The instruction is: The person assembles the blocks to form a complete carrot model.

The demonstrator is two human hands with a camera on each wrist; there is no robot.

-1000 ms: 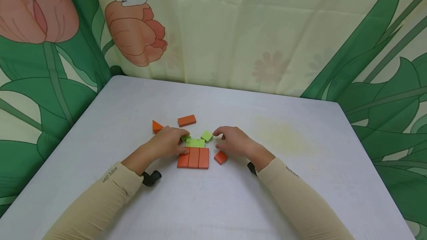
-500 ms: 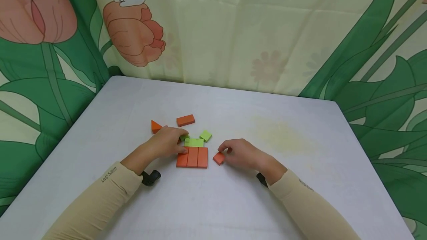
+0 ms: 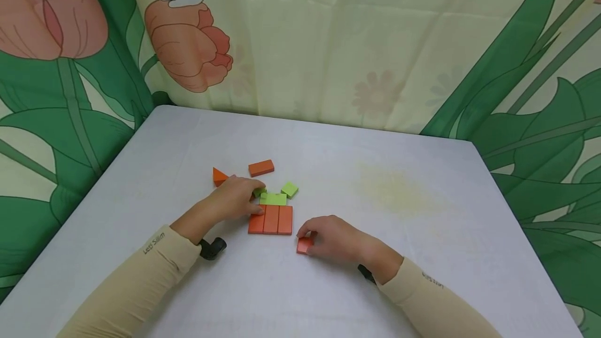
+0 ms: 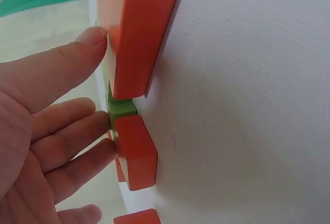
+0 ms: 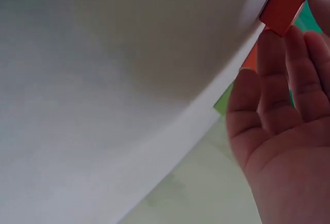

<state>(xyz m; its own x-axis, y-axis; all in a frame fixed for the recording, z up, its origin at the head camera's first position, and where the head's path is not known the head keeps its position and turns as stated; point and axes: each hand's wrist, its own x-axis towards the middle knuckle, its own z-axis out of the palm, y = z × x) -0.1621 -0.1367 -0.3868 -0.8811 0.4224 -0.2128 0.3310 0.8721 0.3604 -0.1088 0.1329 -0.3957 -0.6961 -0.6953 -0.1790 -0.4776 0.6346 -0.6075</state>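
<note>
Soft, diffuse light leaves faint shadows on the counter (image 3: 263, 286) in the head view. The right wrist view is dimmer, and both wrist views have blurred backgrounds.

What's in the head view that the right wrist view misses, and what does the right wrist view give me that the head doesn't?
Only the head view shows the left grip, the orange triangular block and the beige sleeves. Only the right wrist view shows the palm of the right grip. Both show that grip pinching a small red block and the white table.
</note>
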